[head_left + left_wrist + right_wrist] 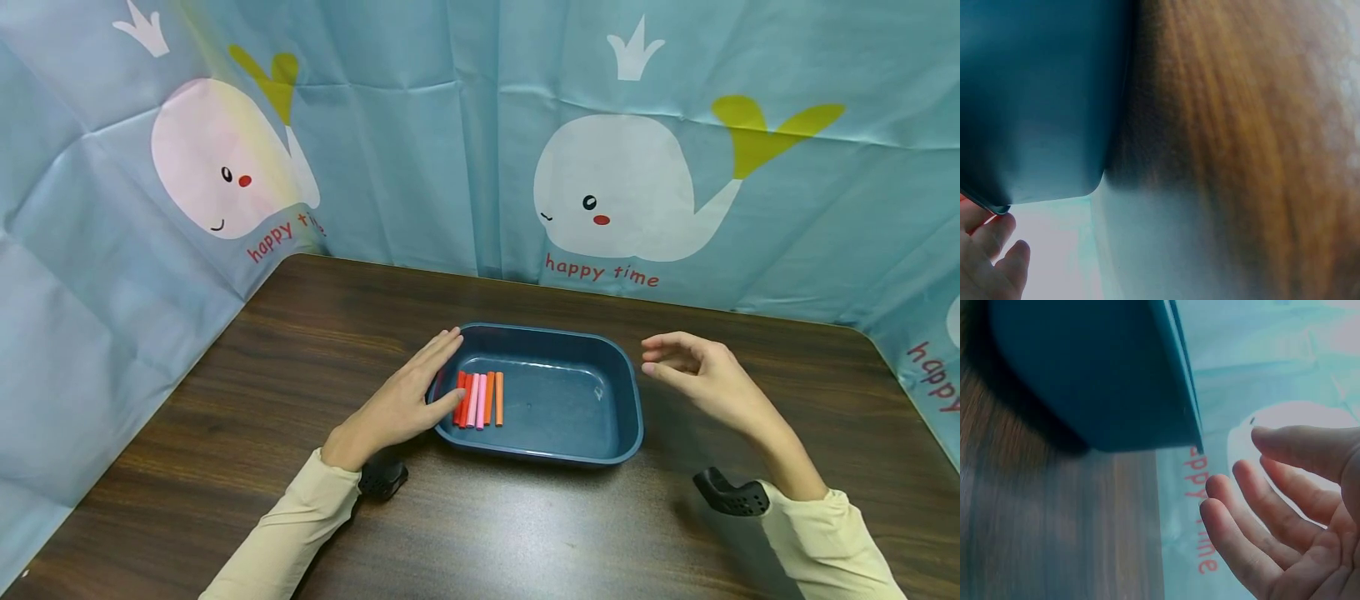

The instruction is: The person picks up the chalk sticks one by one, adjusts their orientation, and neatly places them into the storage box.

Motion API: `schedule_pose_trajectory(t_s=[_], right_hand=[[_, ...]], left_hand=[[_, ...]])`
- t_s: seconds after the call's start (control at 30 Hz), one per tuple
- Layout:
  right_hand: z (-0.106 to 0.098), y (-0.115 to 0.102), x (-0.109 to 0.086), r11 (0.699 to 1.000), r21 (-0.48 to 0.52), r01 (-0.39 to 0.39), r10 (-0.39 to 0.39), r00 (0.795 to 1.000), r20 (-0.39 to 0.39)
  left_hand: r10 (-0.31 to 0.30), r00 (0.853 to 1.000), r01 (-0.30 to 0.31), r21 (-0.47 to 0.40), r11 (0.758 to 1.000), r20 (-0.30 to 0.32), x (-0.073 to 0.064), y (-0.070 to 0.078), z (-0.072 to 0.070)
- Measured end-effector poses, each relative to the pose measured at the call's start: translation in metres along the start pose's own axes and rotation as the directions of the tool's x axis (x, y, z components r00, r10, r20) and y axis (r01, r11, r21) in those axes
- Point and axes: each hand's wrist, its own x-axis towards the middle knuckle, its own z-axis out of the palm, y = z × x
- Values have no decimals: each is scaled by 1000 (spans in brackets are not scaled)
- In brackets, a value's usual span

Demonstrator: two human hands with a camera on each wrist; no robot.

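A dark blue rectangular tray [551,457] with rounded corners stands on the table. Inside it, along the left side, several short slim sticks [481,402] in red, pink and orange lie side by side; their exact kind cannot be made out. My left hand [401,400] is at the tray's left rim with fingers extended, the thumb over the red sticks. In the left wrist view, its fingertips [999,228] meet the rim's corner. To the right of the tray, my right hand [705,375] hovers apart from the rim, fingers loosely bent and holding nothing.
The dark wood-grain table [495,533] reaches to a light blue curtain [397,167] printed with whales at the back and sides. Black wrist devices [731,493] sit below both hands.
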Motion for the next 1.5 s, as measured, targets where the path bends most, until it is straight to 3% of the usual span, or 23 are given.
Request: schedule_pose_trajectory(t_s=[0.4,0.77,1.07,1.5], right_hand=[[-8,25,-6,996,-81,41,-40,999,14],[-16,57,-10,988,-152,-8,8,1000,0],[-15,70,-5,957,-286,-40,27,998,-51],[-12,88,-2,916,-398,-53,60,998,6]], left_hand=[[-3,1000,3,4,1000,-1,0,0,1],[-22,1000,21,5,1000,6,1,0,2],[-27,1000,27,8,1000,5,1,-2,1],[-24,1000,24,12,1000,3,1,-1,1]])
